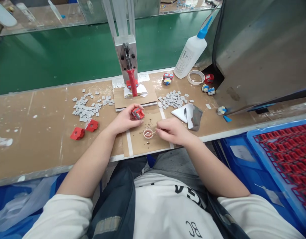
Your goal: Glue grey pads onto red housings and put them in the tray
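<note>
My left hand (126, 119) is closed around a small red and grey plastic part (138, 113), its hollow side turned up. Between the pinched fingers of my right hand (171, 130) is a thin wooden stick (152, 133). The stick's tip dips into a small round cup (148, 133) on the cardboard, just below the red part. Dark drops lie on the cardboard around the cup. Small grey plates (85, 108) are heaped to the left, and more grey plates (174, 99) lie to the right. Two red parts (92, 125) rest left of my left forearm.
A toggle press with a red handle (132, 83) stands ahead. A white bottle with a blue nozzle (190, 54), a tape roll (196, 77) and folded sandpaper (187, 115) are at right. A blue crate (252, 135) of red parts stands lower right, a metal box (264, 49) above.
</note>
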`<state>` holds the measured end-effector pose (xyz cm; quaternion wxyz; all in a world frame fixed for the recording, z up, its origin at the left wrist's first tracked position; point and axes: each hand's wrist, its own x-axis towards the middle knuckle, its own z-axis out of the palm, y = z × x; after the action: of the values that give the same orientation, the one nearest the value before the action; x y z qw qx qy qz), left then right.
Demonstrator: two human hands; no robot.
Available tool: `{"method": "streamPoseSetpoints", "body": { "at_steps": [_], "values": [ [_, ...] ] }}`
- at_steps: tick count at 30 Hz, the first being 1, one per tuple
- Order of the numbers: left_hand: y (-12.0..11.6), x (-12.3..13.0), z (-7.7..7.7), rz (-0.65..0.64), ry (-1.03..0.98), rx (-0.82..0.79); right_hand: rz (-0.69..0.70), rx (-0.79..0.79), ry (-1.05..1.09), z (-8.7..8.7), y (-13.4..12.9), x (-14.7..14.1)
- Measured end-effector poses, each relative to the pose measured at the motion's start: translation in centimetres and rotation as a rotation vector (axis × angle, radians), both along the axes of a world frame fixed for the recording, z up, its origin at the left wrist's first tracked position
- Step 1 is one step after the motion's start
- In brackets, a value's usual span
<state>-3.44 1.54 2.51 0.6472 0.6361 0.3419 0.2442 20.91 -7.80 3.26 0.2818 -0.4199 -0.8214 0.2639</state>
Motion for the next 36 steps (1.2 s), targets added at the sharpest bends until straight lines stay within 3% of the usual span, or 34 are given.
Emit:
{"method": "streamPoseSetpoints", "body": {
  "at_steps": [7,20,36],
  "values": [
    [0.2,0.3,-0.1,-0.031,0.155,0.062,-0.411,0.132,0.274,-1.0,1.8,-1.1],
    [0.2,0.6,0.1,-0.039,0.252,0.162,-0.355,0.106,0.245,-1.4,3.0,-2.3],
    [0.2,0.9,0.5,-0.027,0.281,0.178,-0.414,0.132,0.219,-2.2,3.0,-2.1]
  ]
}}
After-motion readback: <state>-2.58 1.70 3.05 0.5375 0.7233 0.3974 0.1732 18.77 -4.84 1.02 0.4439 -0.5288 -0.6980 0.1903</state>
